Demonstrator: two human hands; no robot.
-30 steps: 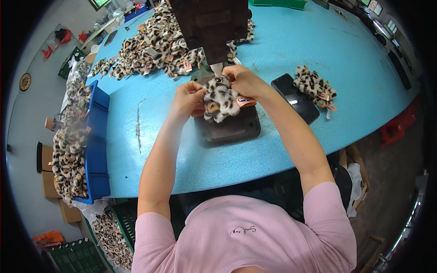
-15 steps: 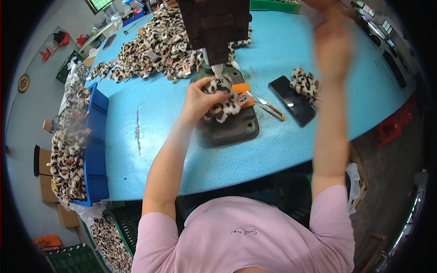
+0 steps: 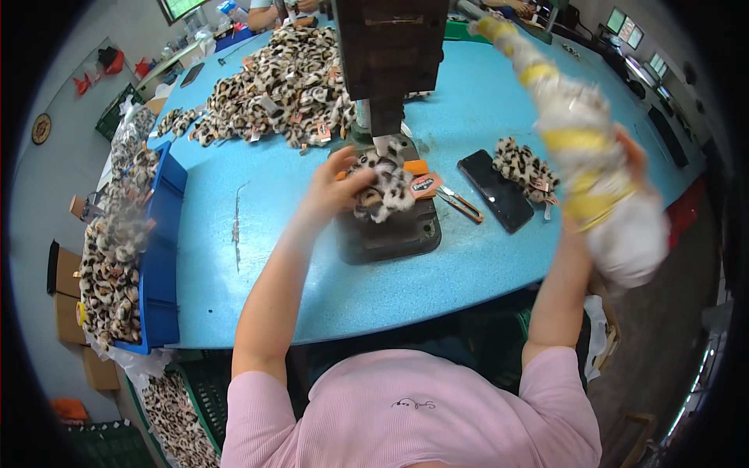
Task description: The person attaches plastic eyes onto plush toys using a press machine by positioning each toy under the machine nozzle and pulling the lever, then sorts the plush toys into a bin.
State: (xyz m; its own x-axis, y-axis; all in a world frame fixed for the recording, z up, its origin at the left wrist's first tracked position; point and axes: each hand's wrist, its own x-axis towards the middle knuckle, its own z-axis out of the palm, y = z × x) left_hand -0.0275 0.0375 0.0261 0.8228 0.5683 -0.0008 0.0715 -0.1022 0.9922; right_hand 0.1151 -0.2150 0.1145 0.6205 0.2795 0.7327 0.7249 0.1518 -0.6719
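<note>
A spotted plush toy (image 3: 382, 191) sits on the dark metal base (image 3: 390, 240) of a press (image 3: 390, 62), on a light blue surface (image 3: 445, 269). A thick lever (image 3: 589, 152) wrapped in white and yellow slants across the right side, standing in front of the right hand (image 3: 633, 156) and covering most of it. To the toy's right lie scissors (image 3: 459, 204), a black phone (image 3: 495, 189) and a small heap of matching plush (image 3: 524, 165); a large pile (image 3: 273, 86) fills the far left, and a blue bin (image 3: 160, 257) of plush stands at the left edge. The press column hides part of that pile, its top is cut off, and people at the far edge show only in part. The lever is blurred. The toy's long axis runs roughly away from the wearer, one end under the press tip; its face is hard to make out. An orange tag (image 3: 425, 186) sticks out rightward. The left hand (image 3: 337, 183) is clamped on the toy's left side, thumb on the fur. The right hand's fingers show past the lever; whether they close around it cannot be told.
</note>
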